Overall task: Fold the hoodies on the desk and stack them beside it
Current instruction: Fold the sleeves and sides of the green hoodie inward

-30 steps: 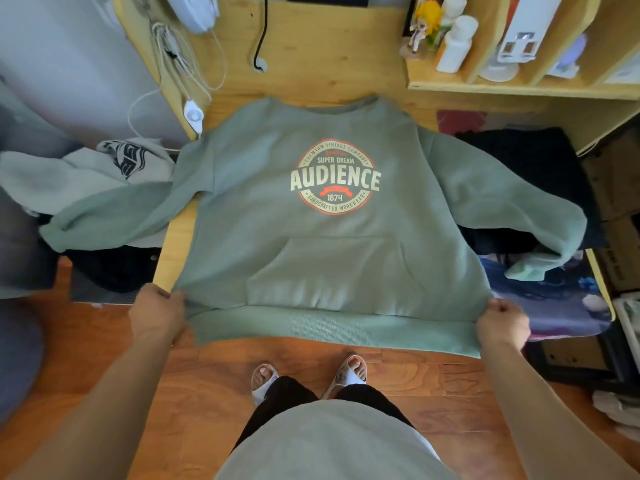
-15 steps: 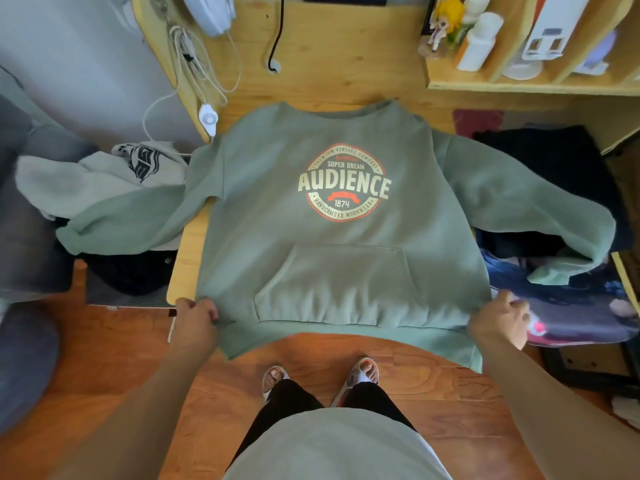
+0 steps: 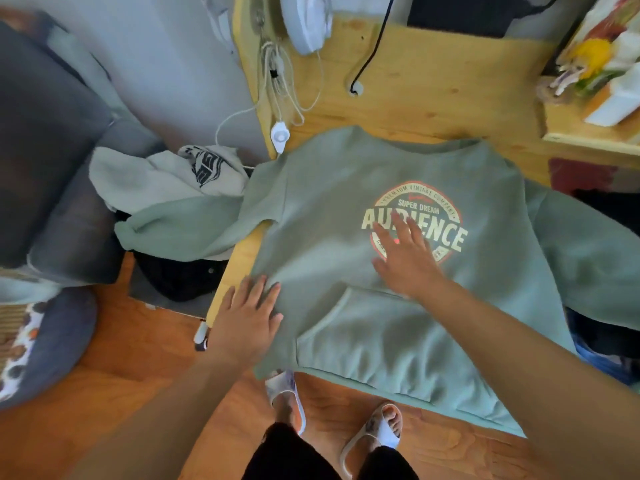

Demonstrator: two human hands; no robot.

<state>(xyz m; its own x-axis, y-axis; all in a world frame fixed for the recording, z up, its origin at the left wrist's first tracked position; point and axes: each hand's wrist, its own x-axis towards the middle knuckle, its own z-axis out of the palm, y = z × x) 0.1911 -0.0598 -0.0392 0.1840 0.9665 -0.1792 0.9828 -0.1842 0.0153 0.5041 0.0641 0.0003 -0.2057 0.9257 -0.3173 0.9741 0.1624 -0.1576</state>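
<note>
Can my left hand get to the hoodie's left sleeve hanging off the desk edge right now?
Probably yes. The left hand lies flat on the green hoodie near the desk edge, and nothing covers the sleeve draped beside it.

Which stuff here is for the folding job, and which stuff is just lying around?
For the job:
green hoodie, spread on the desk
left hand and right hand, both flat on it
cream hoodie, crumpled beside the desk

Just lying around:
white cable switch
black cord
grey cushion
slippers
</note>
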